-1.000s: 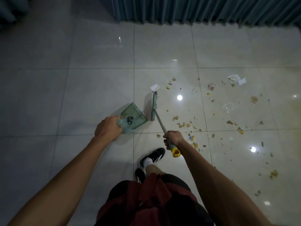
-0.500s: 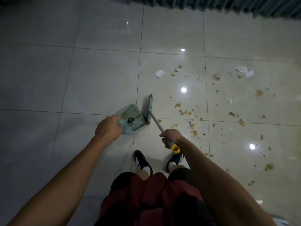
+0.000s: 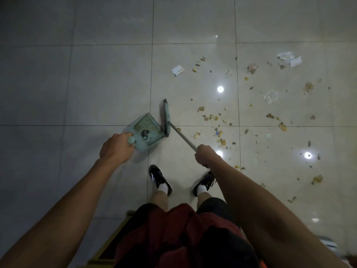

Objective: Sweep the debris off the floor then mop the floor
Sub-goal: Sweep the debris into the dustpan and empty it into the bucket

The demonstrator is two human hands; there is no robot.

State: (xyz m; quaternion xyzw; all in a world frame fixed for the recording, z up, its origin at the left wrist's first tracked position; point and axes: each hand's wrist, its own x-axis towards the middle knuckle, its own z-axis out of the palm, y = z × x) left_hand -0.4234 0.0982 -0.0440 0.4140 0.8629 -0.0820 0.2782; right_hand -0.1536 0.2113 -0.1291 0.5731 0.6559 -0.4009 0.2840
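While our left hand grips the dustpan handle mid-frame, right hand fingers curl round the broom shaft; debris lies right.

Head-worn wide-angle view, looking steeply down.

The single camera sits above the person's torso, facing forward and down at the tiled floor; both forearms reach in from the lower corners, feet directly below, edges bowed by the lens.

Bare forearms, dark red shorts, black-and-white sneakers, white socks
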